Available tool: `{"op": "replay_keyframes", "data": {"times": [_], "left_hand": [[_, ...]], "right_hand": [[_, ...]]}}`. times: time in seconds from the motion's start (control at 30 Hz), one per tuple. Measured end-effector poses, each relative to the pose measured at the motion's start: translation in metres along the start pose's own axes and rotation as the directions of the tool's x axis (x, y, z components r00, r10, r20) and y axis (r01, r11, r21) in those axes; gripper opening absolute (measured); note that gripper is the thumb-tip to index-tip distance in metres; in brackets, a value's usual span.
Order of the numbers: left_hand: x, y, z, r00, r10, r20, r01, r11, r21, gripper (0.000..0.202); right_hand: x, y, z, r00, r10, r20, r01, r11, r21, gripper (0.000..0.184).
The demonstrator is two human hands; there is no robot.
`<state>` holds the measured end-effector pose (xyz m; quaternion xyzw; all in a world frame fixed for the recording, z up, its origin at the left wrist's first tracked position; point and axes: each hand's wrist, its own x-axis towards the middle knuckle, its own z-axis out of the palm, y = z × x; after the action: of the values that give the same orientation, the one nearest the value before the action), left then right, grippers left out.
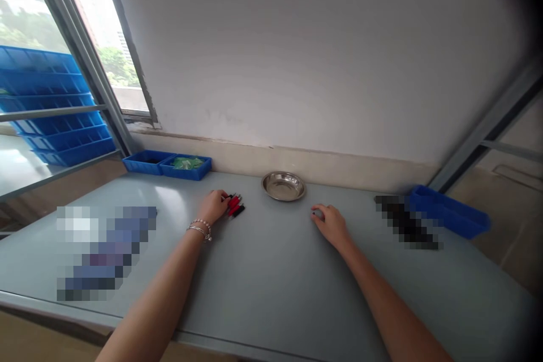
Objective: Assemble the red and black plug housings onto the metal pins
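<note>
My left hand [214, 206], with a beaded bracelet [206, 225] and a metal bangle at the wrist, reaches forward on the table. Its fingers are closed at the edge of a small bunch of slim red and black pieces [234, 205], too small to name. One black piece appears to be in those fingers. To the right, my right hand [331, 224] is just above the tabletop with thumb and index finger curled together. A tiny dark spot shows at their tips; what it is I cannot make out. Between and beyond my hands sits a round shiny metal dish [283, 186].
Two blue bins [186, 167] stand at the back left, one holding green-and-white packets. A blue bin [449, 212] lies at the right beside a blurred dark object [407, 223]. A blurred bluish object [112, 249] lies at left. Stacked blue crates [55, 107] stand by the window.
</note>
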<state>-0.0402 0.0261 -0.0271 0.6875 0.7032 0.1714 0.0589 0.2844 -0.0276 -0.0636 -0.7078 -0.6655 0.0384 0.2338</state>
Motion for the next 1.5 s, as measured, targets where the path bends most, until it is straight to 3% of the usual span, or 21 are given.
{"op": "replay_keyframes", "data": {"times": [0.2,0.33,0.47,0.67,0.93,1.17,1.3,1.5], "left_hand": [[-0.008,0.015,-0.011,0.998,0.054,-0.03,-0.054,0.998,0.012,0.028],[-0.02,0.034,-0.022,0.981,0.144,0.131,-0.159,0.98,0.117,0.023],[-0.03,0.045,-0.024,0.965,0.145,0.219,-0.201,0.945,0.257,0.018],[-0.039,0.058,-0.026,0.966,0.106,0.237,-0.186,0.919,0.347,0.022],[-0.05,0.074,-0.026,0.963,0.139,0.232,-0.218,0.906,0.363,0.026],[-0.046,0.07,-0.02,0.962,0.113,0.249,-0.196,0.92,0.34,0.025],[-0.044,0.072,-0.01,0.939,0.282,0.195,-0.318,0.929,0.188,0.025],[-0.062,0.091,0.005,0.822,0.557,0.118,-0.549,0.831,-0.096,0.026]], "right_hand": [[-0.001,0.001,0.001,1.0,-0.026,-0.015,0.026,0.999,-0.037,0.02],[0.0,0.0,-0.001,0.998,-0.047,-0.043,0.048,0.999,0.025,0.014],[-0.001,-0.005,-0.007,0.998,-0.038,-0.056,0.051,0.964,0.26,0.012],[-0.008,-0.016,-0.014,0.998,-0.026,-0.054,0.049,0.882,0.468,0.012],[-0.011,-0.023,-0.016,0.999,-0.006,-0.043,0.027,0.861,0.507,0.014],[-0.013,-0.027,-0.019,1.0,0.004,-0.022,0.009,0.833,0.553,0.015],[-0.015,-0.032,-0.02,1.0,0.014,0.026,-0.027,0.761,0.648,0.011],[-0.022,-0.045,-0.021,0.984,-0.039,0.171,-0.123,0.542,0.831,0.014]]}}
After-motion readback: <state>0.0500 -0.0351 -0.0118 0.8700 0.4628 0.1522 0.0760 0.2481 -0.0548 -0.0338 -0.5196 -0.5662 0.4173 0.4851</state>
